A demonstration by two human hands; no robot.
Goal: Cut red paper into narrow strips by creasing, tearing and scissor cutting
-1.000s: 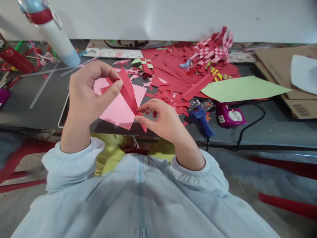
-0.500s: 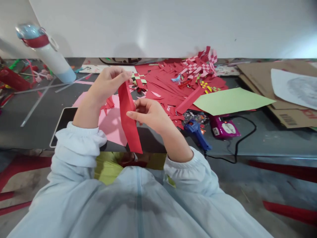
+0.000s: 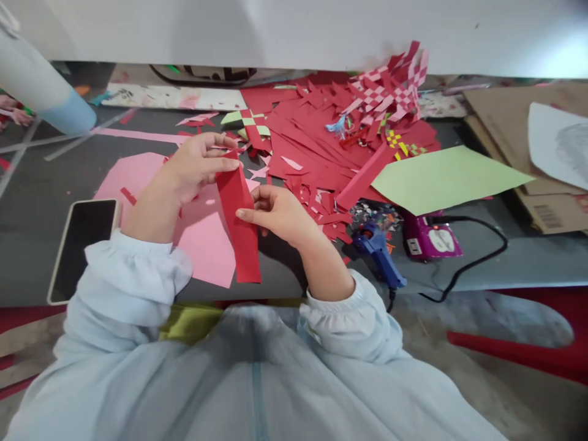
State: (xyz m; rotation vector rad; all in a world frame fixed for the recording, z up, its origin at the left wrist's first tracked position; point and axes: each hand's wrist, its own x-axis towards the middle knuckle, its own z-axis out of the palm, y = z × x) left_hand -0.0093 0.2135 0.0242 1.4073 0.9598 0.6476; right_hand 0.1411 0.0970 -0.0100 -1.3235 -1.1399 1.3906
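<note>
A long folded strip of red paper (image 3: 242, 229) is held up slantwise over the table's near edge. My left hand (image 3: 195, 165) pinches its upper end between thumb and fingers. Lower down, my right hand (image 3: 278, 214) grips the strip's right edge, thumb in front and fingers partly hidden behind. Pink paper (image 3: 206, 245) lies flat beneath the strip and my left forearm. Behind my hands spreads a heap of red paper pieces (image 3: 307, 153), with a red and green woven checkered piece (image 3: 252, 125) at its left.
A blue glue gun (image 3: 381, 254) lies right of my right hand, beside a purple box (image 3: 432, 239) with a black cord. Green paper (image 3: 452, 177) and cardboard (image 3: 500, 128) are farther right. A phone (image 3: 85, 245) and a bottle (image 3: 50, 86) stand left.
My view has tilted down and shifted, so the bottle sits nearer the left edge. My left hand has come slightly lower, and the red strip hangs lower at its top, still in both hands.
</note>
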